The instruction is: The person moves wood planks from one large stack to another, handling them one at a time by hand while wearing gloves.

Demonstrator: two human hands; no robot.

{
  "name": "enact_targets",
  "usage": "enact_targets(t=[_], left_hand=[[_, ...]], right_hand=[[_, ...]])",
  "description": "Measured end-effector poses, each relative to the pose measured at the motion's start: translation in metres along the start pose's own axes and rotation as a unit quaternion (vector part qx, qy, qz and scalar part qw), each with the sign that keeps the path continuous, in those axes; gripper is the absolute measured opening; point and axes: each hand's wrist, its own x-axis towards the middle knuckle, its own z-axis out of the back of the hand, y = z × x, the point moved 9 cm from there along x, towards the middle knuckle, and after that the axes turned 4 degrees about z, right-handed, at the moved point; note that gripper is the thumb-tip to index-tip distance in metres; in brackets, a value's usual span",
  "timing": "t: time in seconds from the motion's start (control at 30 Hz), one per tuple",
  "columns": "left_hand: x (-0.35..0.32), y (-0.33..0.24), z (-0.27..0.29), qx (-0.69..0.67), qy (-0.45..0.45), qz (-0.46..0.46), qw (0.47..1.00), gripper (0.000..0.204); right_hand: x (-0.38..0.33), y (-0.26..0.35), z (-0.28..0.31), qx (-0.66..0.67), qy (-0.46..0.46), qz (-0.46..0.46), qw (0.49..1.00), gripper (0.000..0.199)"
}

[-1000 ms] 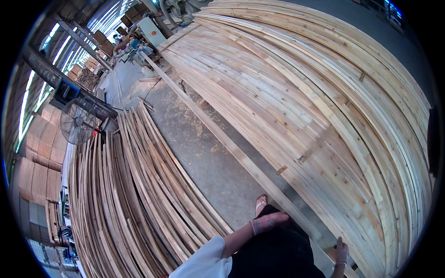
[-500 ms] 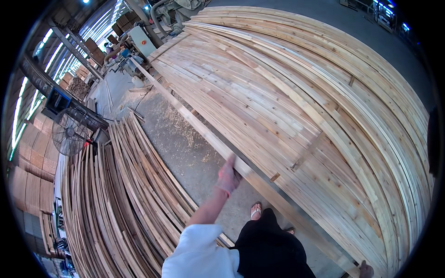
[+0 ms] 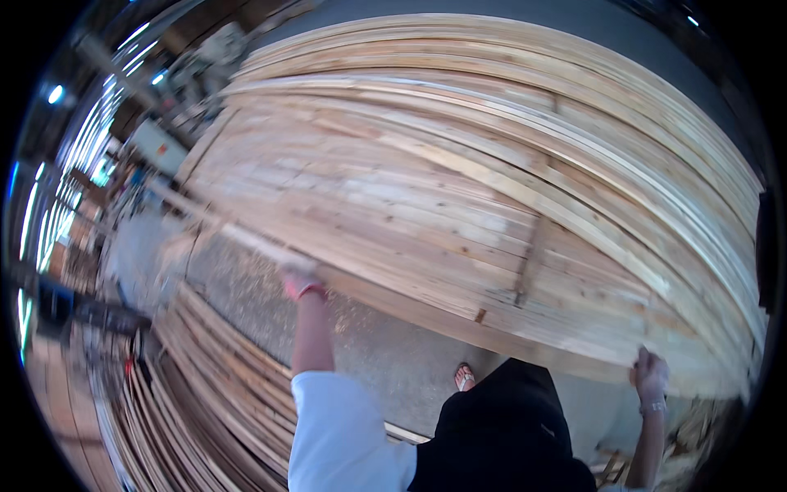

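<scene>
A long, narrow wooden board (image 3: 250, 239) runs along the near side of a broad stack of boards (image 3: 393, 197). My left hand (image 3: 302, 280), smeared by motion and in a pale glove with a reddish cuff, grips this board partway along. At the right, my right hand (image 3: 650, 375) is closed at the board's near end; its fingertips partly merge with the pale wood. Blur hides whether the board touches the stack.
Thin wooden strips (image 3: 193, 385) lie in a long pile at the lower left. Sawdust covers part of the grey floor (image 3: 393, 357) between the piles. A machine with a pale cabinet (image 3: 160, 148) stands at the far left. Wood scraps (image 3: 689, 439) lie at the lower right.
The view has swung, and the board now lies closer along the stack's near edge. My left hand is farther left; my right hand and forearm have come fully into view.
</scene>
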Motion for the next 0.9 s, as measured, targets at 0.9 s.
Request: enact_targets(t=[0.9], left_hand=[[-0.212,0.173,0.054,0.248,0.246,0.401,0.847,0.034]], right_hand=[[-0.011,0.128,-0.102,-0.032,0.281,0.074,0.956,0.047]])
